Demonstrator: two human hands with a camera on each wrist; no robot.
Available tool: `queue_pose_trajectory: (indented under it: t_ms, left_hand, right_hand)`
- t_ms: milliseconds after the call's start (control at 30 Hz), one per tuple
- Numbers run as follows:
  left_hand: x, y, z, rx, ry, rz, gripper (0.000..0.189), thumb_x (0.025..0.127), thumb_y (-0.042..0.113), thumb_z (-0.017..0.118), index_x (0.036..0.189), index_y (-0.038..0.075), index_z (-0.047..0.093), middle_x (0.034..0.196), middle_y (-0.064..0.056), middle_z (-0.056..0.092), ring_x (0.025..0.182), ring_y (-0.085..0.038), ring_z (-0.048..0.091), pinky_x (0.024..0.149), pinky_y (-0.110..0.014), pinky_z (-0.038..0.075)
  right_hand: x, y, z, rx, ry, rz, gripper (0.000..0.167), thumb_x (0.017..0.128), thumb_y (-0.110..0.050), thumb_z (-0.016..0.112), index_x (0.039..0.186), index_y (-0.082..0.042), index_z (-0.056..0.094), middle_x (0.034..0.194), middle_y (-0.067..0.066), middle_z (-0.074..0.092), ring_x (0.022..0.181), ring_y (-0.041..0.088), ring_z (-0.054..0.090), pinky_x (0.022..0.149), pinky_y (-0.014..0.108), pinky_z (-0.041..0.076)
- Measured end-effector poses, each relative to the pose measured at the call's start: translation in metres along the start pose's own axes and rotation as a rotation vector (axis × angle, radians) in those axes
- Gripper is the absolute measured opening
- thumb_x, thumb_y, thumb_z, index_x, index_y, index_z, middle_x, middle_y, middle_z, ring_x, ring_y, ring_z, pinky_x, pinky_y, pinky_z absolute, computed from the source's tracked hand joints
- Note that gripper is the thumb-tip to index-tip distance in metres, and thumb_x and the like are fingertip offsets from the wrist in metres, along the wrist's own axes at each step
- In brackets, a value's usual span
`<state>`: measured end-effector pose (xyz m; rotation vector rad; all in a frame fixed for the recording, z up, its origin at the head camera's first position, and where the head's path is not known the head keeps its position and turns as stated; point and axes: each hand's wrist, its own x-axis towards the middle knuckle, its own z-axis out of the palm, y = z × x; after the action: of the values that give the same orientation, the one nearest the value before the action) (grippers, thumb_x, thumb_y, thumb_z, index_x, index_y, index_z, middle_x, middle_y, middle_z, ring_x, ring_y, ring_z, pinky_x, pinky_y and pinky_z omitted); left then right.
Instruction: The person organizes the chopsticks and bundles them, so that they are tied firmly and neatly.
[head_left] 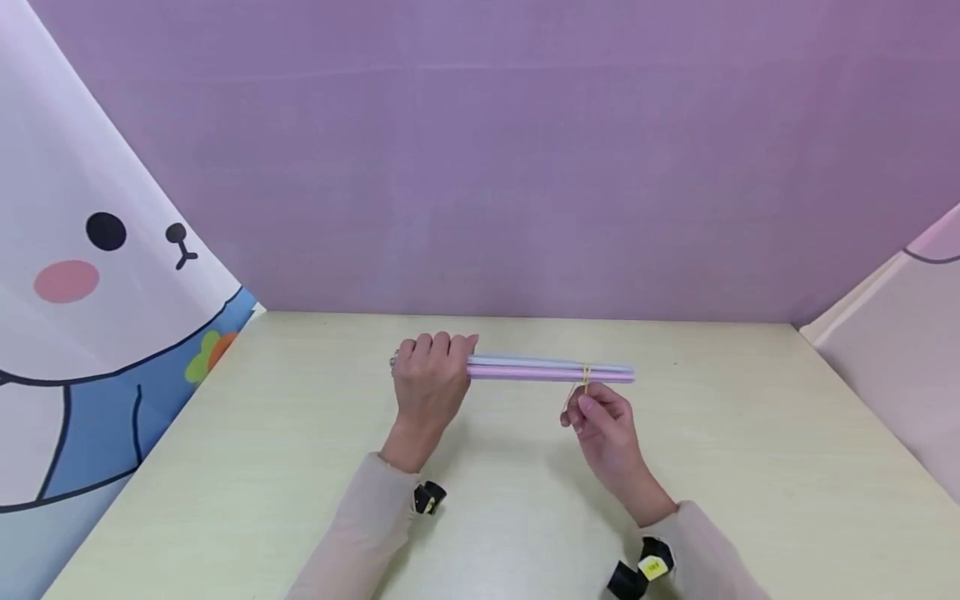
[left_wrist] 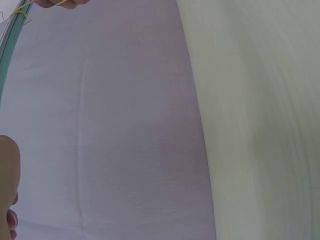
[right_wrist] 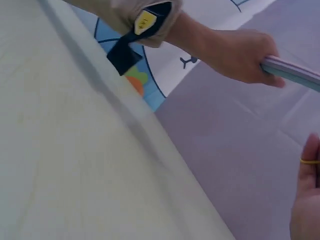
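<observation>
Above the tabletop (head_left: 750,433), I see the left hand (head_left: 430,373) grasping the sticks (head_left: 525,374); the band (head_left: 587,374) already circles their free end, leaving, I judge, the loop pinched in the right hand's fingers (head_left: 600,407).

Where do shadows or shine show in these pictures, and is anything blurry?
Head view: soft shadows on the table near the left hand and right hand, a pale sheen between the sleeves; right wrist view: a soft-edged grey shadow band along the table; left wrist view: purple backdrop and table look slightly soft.
</observation>
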<state>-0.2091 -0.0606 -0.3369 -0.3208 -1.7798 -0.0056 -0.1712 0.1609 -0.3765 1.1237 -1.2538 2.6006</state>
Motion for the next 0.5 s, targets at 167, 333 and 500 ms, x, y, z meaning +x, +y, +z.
queue_pose_trajectory:
  t_ms: [167, 333, 500]
  left_hand:
    - [-0.001, -0.002, 0.001, -0.032, 0.023, 0.023, 0.048, 0.101, 0.027, 0.043, 0.057, 0.009, 0.053, 0.048, -0.002, 0.052, 0.043, -0.018, 0.048, 0.048, -0.029, 0.040]
    - [-0.003, -0.004, 0.004, -0.071, 0.039, 0.069, 0.047, 0.101, 0.028, 0.043, 0.059, 0.009, 0.054, 0.049, -0.002, 0.054, 0.042, -0.018, 0.049, 0.046, -0.028, 0.040]
    - [-0.004, -0.008, 0.004, -0.081, 0.014, 0.167, 0.045, 0.102, 0.025, 0.040, 0.062, 0.010, 0.053, 0.051, -0.001, 0.057, 0.043, -0.016, 0.052, 0.047, -0.027, 0.040]
  right_hand:
    - [0.004, -0.015, -0.014, 0.300, -0.102, 0.193, 0.037, 0.098, 0.003, 0.031, 0.105, -0.005, 0.066, 0.090, 0.002, 0.067, 0.073, 0.009, 0.053, 0.073, 0.018, 0.040]
    - [0.012, -0.037, -0.026, 0.489, -0.198, 0.437, 0.035, 0.101, -0.006, 0.030, 0.106, -0.001, 0.064, 0.089, 0.002, 0.063, 0.070, 0.010, 0.029, 0.066, 0.019, 0.026]
    - [0.020, -0.062, -0.030, 0.414, -0.119, 0.725, 0.034, 0.101, -0.008, 0.030, 0.095, -0.004, 0.063, 0.080, -0.002, 0.061, 0.064, 0.002, 0.045, 0.060, 0.013, 0.034]
